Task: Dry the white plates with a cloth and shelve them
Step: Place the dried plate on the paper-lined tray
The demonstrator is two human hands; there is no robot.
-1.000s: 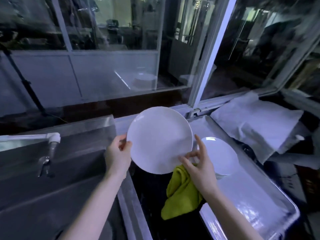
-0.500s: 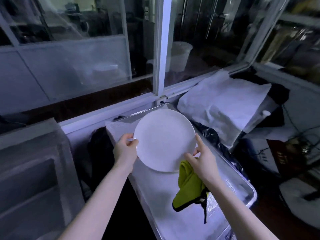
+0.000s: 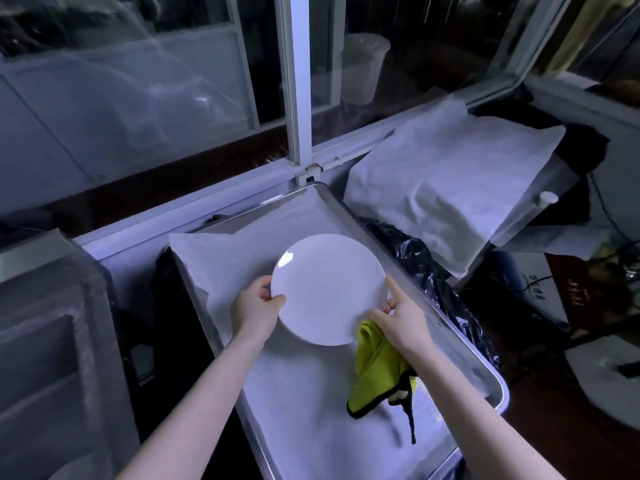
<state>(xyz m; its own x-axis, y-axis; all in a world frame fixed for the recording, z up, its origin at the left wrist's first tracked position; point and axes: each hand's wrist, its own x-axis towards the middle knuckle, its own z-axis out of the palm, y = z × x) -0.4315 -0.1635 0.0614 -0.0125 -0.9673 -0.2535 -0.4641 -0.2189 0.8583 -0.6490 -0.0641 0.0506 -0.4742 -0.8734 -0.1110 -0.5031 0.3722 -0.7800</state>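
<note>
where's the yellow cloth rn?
Head view, right of centre: the yellow cloth hangs from the right hand, just below the white plate, over the metal tray.

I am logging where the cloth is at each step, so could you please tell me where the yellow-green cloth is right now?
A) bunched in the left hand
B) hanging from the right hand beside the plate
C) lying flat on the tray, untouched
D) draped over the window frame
B: the yellow-green cloth hangs from under the right hand, which also holds the right edge of the white plate; the left hand grips only the plate's left edge.
</note>
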